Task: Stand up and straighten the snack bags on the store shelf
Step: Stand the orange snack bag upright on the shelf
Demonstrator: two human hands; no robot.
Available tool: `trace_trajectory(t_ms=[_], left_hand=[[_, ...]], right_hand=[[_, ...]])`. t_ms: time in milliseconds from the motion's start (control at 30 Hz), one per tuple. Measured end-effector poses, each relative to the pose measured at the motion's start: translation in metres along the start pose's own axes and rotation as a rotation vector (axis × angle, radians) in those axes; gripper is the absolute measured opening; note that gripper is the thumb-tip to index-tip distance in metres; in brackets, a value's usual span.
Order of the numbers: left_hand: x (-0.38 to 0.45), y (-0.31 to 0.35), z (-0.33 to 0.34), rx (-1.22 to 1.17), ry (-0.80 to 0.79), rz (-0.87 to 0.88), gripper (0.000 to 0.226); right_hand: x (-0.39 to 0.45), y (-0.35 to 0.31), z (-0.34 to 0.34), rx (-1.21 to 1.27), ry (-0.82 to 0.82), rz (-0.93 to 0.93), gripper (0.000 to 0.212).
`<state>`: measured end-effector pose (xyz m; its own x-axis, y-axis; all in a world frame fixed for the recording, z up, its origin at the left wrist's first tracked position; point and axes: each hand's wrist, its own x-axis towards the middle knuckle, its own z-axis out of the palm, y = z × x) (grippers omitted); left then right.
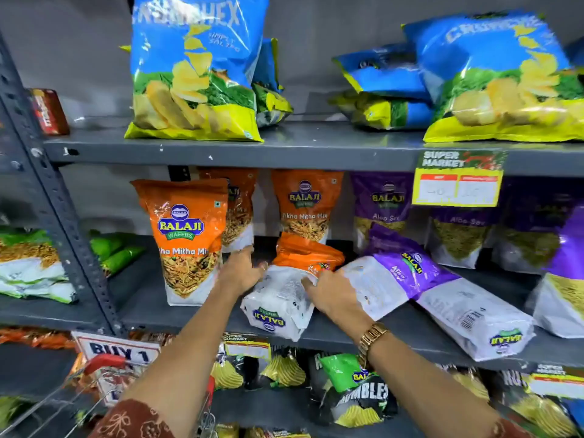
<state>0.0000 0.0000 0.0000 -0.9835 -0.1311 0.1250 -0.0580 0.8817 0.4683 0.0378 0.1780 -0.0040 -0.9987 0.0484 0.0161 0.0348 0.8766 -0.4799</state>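
Both hands, left hand (241, 273) and right hand (331, 295), clasped the fallen orange bag (284, 292) on the middle shelf (395, 339); one orange bag (186, 238) stood upright, purple bag (442, 292) lay flat

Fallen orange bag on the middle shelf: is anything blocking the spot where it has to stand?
Nothing visible. Both the left hand and right hand are already on the fallen orange bag, and the shelf under it is bare.
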Motion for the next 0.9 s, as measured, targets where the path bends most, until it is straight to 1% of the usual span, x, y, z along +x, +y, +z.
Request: trace_trajectory(t_ms=[100,133,167,200,267,333,367,467,533,567,633,667,700,767,833,867,900], left_hand=[[0.016,-0.012,0.017,-0.191,-0.283,-0.218,0.08],[0.016,-0.012,0.02,-0.319,-0.394,-0.3,0.081],[0.02,-0.016,0.027,-0.474,-0.493,-0.351,0.077],[0.02,-0.018,0.028,-0.605,-0.558,-0.393,0.07],[0.023,-0.025,0.033,-0.729,-0.608,-0.422,0.06],[0.028,-0.031,0.039,-0.768,-0.588,-0.428,0.058],[0.03,-0.032,0.041,-0.782,-0.562,-0.422,0.053],[0.03,-0.035,0.046,-0.847,-0.445,-0.404,0.033],[0.03,-0.036,0.045,-0.952,-0.387,-0.376,0.03],[0.03,-0.035,0.044,-0.983,-0.362,-0.348,0.032],[0.031,-0.032,0.041,-0.978,-0.286,-0.27,0.045],[0.031,-0.029,0.04,-0.97,-0.233,-0.237,0.05],[0.032,-0.027,0.041,-0.97,-0.185,-0.21,0.055],[0.036,-0.03,0.048,-1.012,-0.14,-0.182,0.064],[0.039,-0.038,0.057,-1.043,-0.145,-0.196,0.073],[0.04,-0.044,0.062,-1.067,-0.155,-0.215,0.073],[0.04,-0.049,0.064,-1.108,-0.165,-0.238,0.068]], right_hand=[[0.014,-0.003,0.014,0.173,-0.209,0.149,0.056],[0.015,-0.003,0.015,0.27,-0.278,0.207,0.054],[0.021,-0.003,0.023,0.389,-0.332,0.27,0.052],[0.024,-0.004,0.029,0.537,-0.372,0.341,0.05],[0.032,-0.003,0.04,0.757,-0.395,0.425,0.046],[0.035,-0.002,0.043,0.81,-0.379,0.446,0.023],[0.037,-0.001,0.044,0.842,-0.359,0.456,0.018],[0.038,0.0,0.04,0.901,-0.279,0.427,0.019],[0.042,-0.001,0.04,0.891,-0.209,0.342,0.022],[0.044,-0.001,0.041,0.875,-0.182,0.302,0.024],[0.05,0.0,0.042,0.886,-0.106,0.256,0.046],[0.053,0.0,0.044,0.894,-0.059,0.23,0.053],[0.056,0.001,0.046,0.888,-0.016,0.198,0.056],[0.061,0.002,0.052,0.876,0.037,0.155,0.056],[0.064,0.005,0.061,0.865,0.032,0.129,0.054],[0.066,0.008,0.066,0.854,0.02,0.109,0.053],[0.068,0.009,0.069,0.833,0.011,0.09,0.052]])
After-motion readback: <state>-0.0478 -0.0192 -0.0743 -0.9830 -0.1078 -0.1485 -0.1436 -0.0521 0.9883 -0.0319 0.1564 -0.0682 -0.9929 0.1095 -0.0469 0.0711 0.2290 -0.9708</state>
